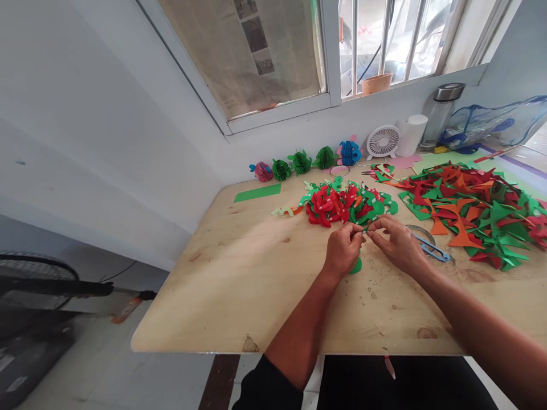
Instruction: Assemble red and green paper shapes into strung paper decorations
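My left hand (342, 249) is closed in a pinch above the wooden table, with a green paper piece (355, 266) showing below its fingers. Fingertip to fingertip with it, my right hand (396, 242) pinches too; the small thing at its tips is too tiny to make out. Just beyond both hands lies a pile of red and green cut-paper shapes (329, 205), some with white spots. Beside my right hand rests a light blue-handled tool (432, 249), partly over a ring-shaped item.
A big heap of red, orange and green paper scraps (470, 213) covers the right side. Along the wall stand green paper balls (301, 162), a blue one (350, 152), a small white fan (383, 141) and a glass bottle (440, 117). A green strip (257, 193) lies back left.
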